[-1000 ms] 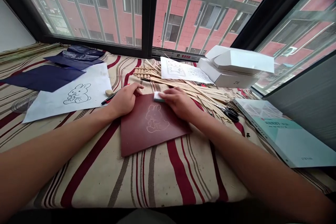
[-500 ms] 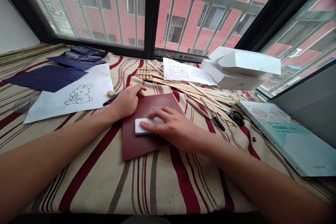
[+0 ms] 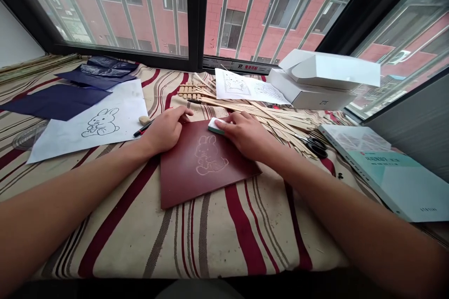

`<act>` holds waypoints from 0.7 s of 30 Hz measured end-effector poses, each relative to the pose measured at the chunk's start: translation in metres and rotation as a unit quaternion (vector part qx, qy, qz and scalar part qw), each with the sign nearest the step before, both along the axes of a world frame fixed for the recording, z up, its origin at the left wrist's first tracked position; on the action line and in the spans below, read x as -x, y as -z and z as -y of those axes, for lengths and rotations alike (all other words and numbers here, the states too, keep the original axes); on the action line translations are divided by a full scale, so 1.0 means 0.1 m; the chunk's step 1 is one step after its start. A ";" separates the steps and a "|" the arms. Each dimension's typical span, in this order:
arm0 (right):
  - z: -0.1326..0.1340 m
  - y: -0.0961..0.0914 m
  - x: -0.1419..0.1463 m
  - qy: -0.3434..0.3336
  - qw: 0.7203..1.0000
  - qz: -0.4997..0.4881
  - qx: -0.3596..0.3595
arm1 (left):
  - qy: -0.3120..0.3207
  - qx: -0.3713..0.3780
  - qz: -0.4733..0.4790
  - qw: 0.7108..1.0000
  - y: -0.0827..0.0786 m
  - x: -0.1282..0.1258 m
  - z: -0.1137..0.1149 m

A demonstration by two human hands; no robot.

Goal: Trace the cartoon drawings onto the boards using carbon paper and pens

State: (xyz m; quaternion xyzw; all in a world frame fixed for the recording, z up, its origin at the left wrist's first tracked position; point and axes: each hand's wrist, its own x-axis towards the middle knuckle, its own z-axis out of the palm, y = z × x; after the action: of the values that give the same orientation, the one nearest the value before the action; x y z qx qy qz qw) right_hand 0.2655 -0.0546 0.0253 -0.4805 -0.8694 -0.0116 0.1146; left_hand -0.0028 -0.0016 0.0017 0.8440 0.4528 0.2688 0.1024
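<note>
Reading the maroon flat board (image 3: 206, 184) as my dial, with 12 toward the black-framed window (image 3: 197, 18), I have the right hand (image 3: 247, 135) grasping one small white-and-teal rectangular block (image 3: 212, 127) at the board's 12 o'clock edge. Half a second ago the block lay over the board's middle, and the hand covered most of the pale rabbit outline (image 3: 211, 156); now I see that single figure whole. A slim dark-handled tool visible then at 2 o'clock is out of my sight, the right hand lying across that spot.

The left hand (image 3: 166, 131) stays at the 11 o'clock corner, fingers curled; I cannot tell whether it grips the edge or only presses. The one board lies flat on the striped cream-and-maroon cloth (image 3: 122, 224), between the two hands.

Around it I count, at 10 o'clock, one white paper sheet with a black rabbit drawing (image 3: 100, 124), one black-and-red pen (image 3: 142, 130) and at least two dark blue sheets (image 3: 59, 101); at 1, one white printed sheet (image 3: 249, 88) on pale wooden strips (image 3: 277, 114) too tangled to count; at 2, one white cardboard box (image 3: 322, 96) and one pair of black-handled scissors (image 3: 318, 147); at 3, one pale green-and-white book (image 3: 389, 173).
</note>
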 end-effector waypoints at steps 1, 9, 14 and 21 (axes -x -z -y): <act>-0.03 -0.01 -0.05 0.000 1.000 -0.027 -0.001 | 0.000 0.000 -0.004 1.000 -0.01 0.00 0.00; 0.19 -0.20 -0.24 -0.117 0.978 -0.160 0.061 | 0.005 -0.009 -0.042 0.999 -0.06 -0.01 0.02; 0.35 -0.17 -0.04 -0.186 0.982 -0.016 0.041 | 0.008 -0.012 -0.061 0.998 -0.05 -0.01 0.03; 0.45 -0.19 0.06 -0.349 0.934 -0.040 0.056 | 0.016 -0.029 -0.073 0.997 -0.04 -0.01 0.03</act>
State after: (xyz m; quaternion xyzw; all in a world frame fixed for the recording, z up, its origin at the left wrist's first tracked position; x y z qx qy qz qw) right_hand 0.2592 -0.0998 0.0446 -0.1522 -0.9763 0.0976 0.1191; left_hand -0.0016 -0.0041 0.0060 0.8712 0.4373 0.2178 0.0492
